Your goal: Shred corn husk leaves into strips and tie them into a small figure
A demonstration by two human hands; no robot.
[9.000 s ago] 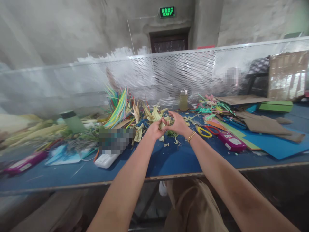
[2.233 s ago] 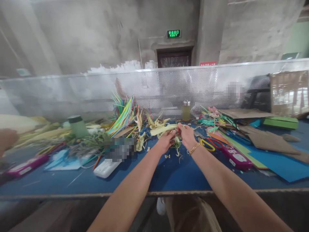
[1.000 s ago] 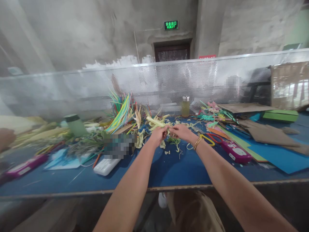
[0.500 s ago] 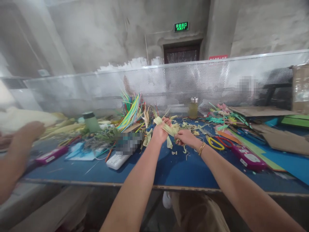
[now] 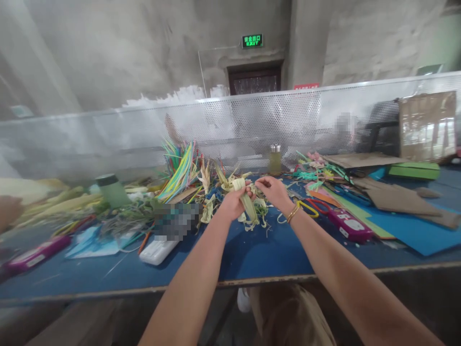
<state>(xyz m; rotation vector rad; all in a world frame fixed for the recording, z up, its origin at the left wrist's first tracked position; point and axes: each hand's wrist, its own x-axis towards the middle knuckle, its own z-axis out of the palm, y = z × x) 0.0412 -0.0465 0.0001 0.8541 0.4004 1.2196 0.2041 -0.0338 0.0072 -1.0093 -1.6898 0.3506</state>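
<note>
My left hand [image 5: 232, 202] is closed round a bundle of pale yellow-green corn husk strips [image 5: 249, 207], which hang down from the fist over the blue table [image 5: 252, 250]. My right hand [image 5: 272, 188], with a gold bracelet at the wrist, pinches the top of the same strips just right of the left fist. Husk scraps [image 5: 261, 211] lie on the table under both hands. A heap of husks and coloured strips [image 5: 183, 168] stands behind my left hand.
Yellow-handled scissors [image 5: 306, 209] and a magenta case [image 5: 349, 225] lie to the right, beside coloured paper sheets [image 5: 414, 226] and brown card. A white remote-like box [image 5: 157, 250] and a green bottle [image 5: 111, 191] are left. Another person's hand [image 5: 9, 211] shows at the far left. A perforated metal screen [image 5: 252, 125] backs the table.
My hands have shifted on the husk bundle: the strips now hang down from my left fist, and my right hand has risen to pinch their top. The other person's hand drew back left.
</note>
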